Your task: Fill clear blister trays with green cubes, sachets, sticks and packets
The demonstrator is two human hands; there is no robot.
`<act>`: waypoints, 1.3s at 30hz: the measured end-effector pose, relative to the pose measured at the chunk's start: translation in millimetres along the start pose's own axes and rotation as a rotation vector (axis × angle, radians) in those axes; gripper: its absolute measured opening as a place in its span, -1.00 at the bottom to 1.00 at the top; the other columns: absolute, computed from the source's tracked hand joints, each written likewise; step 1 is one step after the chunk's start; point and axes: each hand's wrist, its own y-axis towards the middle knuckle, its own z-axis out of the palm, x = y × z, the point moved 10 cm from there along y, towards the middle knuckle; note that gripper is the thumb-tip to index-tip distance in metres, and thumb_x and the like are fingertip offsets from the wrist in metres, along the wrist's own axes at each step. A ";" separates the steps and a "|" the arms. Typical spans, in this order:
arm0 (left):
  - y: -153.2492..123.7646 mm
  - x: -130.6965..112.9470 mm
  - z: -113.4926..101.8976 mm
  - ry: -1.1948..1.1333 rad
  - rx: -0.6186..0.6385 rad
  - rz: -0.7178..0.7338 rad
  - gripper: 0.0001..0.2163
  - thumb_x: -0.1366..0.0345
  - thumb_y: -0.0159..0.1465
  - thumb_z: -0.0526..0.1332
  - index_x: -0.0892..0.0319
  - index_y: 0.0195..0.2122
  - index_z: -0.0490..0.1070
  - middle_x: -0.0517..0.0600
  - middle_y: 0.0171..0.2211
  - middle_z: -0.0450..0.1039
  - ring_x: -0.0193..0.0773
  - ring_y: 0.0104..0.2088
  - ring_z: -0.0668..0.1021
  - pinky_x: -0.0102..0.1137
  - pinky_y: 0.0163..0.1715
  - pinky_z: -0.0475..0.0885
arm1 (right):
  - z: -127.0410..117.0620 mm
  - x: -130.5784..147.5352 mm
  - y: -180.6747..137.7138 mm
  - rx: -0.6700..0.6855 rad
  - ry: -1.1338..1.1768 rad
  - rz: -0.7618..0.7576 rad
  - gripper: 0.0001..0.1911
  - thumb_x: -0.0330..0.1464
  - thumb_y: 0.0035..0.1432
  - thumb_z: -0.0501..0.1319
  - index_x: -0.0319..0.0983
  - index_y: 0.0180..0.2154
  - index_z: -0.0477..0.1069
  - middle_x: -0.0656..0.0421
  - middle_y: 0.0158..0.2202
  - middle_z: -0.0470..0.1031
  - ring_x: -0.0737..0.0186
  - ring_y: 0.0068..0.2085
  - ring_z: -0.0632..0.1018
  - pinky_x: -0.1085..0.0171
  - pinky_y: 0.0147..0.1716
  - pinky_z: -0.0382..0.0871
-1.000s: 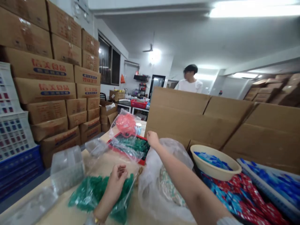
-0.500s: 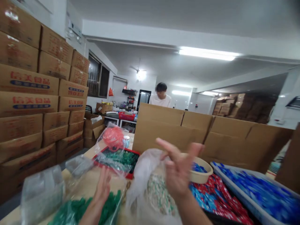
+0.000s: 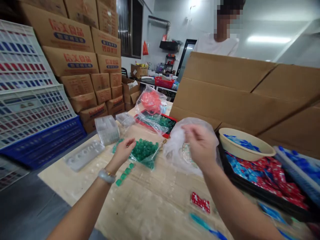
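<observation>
My left hand [image 3: 124, 150] is closed, fingers curled in towards the thumb, beside a clear bag of green cubes [image 3: 145, 151]; whatever it may hold is too small to make out. Just below it, a short row of green cubes [image 3: 125, 174] lies on the table. My right hand [image 3: 201, 143] is over a translucent white plastic bag [image 3: 175, 145] with small pale, green-flecked pieces [image 3: 186, 153] inside. Its fingers are bent and slightly blurred, and I cannot see anything between them. A red patterned packet [image 3: 200, 202] lies near my right forearm.
Clear plastic trays [image 3: 85, 155] stand at left. Behind are a red-rimmed tray [image 3: 166, 135] and a cardboard barrier [image 3: 215, 90] with a person [image 3: 217, 45] beyond it. At right, a cream basin [image 3: 250, 155] sits over red and blue packets [image 3: 270, 173]. Blue strips [image 3: 202, 223] lie in front.
The view has tilted down and swung left, showing more of the table. Both hands had fingers stretched out; now they are curled, the left by the green cubes, the right at the white bag.
</observation>
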 end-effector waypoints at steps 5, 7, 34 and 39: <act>56.6 33.2 39.8 0.243 0.061 -0.005 -0.76 0.36 0.12 0.07 0.31 -0.25 0.44 0.15 -0.21 0.46 -0.15 -0.15 0.45 -0.31 -0.09 0.26 | 143.1 -73.9 10.5 0.361 -0.083 0.004 -0.62 -0.53 -0.01 -0.02 -0.26 -0.12 0.33 0.10 -0.27 0.40 0.28 -0.28 0.42 0.30 -0.28 0.30; 79.3 45.9 56.9 0.283 0.084 -0.038 -0.80 0.43 0.08 0.09 0.31 -0.32 0.46 0.17 -0.23 0.46 -0.15 -0.15 0.45 -0.32 -0.09 0.24 | 192.9 -105.2 7.7 0.502 -0.136 0.032 -0.66 -0.55 -0.01 -0.02 -0.30 -0.20 0.39 0.08 -0.27 0.42 0.27 -0.25 0.42 0.30 -0.23 0.27; -140.9 112.6 -36.6 -1.088 -0.222 -0.697 -0.90 0.35 0.12 0.16 0.24 -0.34 0.36 -0.01 -0.41 0.41 -0.44 -0.44 0.45 -0.56 -0.46 0.38 | 281.6 -63.5 -102.9 0.882 0.664 0.708 -0.74 -0.54 -0.23 -0.02 -0.23 -0.41 0.29 0.33 -0.61 0.27 0.44 -0.61 0.30 0.42 -0.59 0.19; -186.0 117.6 -43.3 -0.922 -0.249 -0.690 -0.70 0.35 -0.07 0.32 0.23 -0.27 0.39 -0.15 -0.58 0.31 -0.51 -0.58 0.36 -0.58 -0.55 0.27 | 273.9 -27.0 -132.9 0.836 0.443 0.397 -0.68 -0.62 -0.24 -0.03 -0.22 -0.45 0.36 0.23 -0.46 0.34 0.37 -0.41 0.37 0.35 -0.40 0.27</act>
